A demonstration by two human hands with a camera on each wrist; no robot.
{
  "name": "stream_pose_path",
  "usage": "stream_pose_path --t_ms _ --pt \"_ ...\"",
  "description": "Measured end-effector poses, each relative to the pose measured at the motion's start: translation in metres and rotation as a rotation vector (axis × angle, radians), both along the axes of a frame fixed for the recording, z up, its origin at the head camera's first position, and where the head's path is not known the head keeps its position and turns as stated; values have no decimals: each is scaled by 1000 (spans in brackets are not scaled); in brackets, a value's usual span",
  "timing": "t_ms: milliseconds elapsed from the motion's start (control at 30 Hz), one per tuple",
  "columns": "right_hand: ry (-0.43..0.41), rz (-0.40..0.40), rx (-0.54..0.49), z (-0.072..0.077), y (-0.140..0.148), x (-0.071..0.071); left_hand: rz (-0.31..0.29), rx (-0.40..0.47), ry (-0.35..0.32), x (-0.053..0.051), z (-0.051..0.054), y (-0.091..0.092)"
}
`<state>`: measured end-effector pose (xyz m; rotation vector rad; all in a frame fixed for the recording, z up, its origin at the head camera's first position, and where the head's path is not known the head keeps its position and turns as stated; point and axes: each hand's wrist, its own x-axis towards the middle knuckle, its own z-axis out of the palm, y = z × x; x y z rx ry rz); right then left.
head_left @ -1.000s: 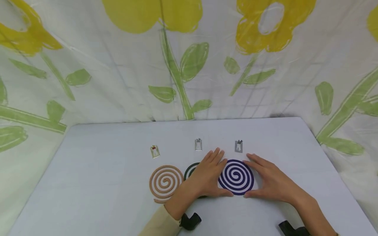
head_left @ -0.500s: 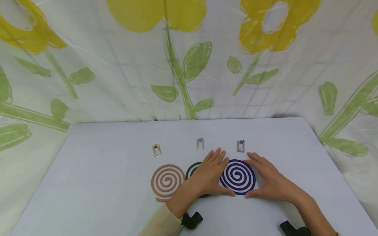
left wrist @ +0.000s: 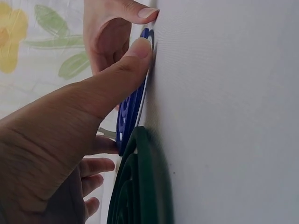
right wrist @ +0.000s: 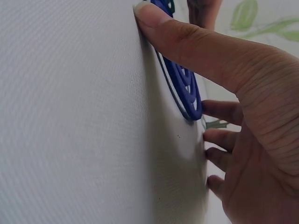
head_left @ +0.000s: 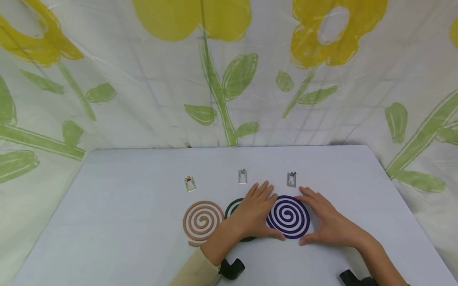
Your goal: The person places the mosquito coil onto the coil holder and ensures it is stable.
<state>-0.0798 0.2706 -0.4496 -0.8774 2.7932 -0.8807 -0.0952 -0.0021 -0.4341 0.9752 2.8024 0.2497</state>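
Note:
A flat dark blue spiral (head_left: 288,217) lies on the table between both hands. My left hand (head_left: 252,216) touches its left edge with thumb and index finger, fingers spread, over part of a dark green spiral (head_left: 231,206). On the other side my right hand (head_left: 327,222) has its index fingertip at the upper right edge and its thumb just off the lower right edge. In the left wrist view the blue spiral (left wrist: 124,114) is seen edge-on beyond the green spiral (left wrist: 145,182). In the right wrist view, the blue spiral (right wrist: 187,88) shows beside the thumb and index finger.
A tan spiral (head_left: 200,220) lies left of the green one, partly behind the left forearm. Three small metal pieces (head_left: 190,184) (head_left: 243,176) (head_left: 291,179) lie in a row farther back on the white table (head_left: 125,206). A flower-patterned curtain (head_left: 150,99) hangs behind.
My right thumb has moved slightly away from the blue spiral's lower edge. The left hand keeps its place beside the spiral, and the head view has shifted slightly.

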Motion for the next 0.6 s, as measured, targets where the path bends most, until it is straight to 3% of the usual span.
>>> stream_pose_path --t_ms 233,433,600 --pt "50 30 -22 -4 1 -1 -15 63 -28 0 0 -1" --pt "85 51 -45 -6 2 -3 -18 44 -41 0 -1 1" --pt "76 43 -62 -5 2 -4 -22 43 -11 -1 -1 0"
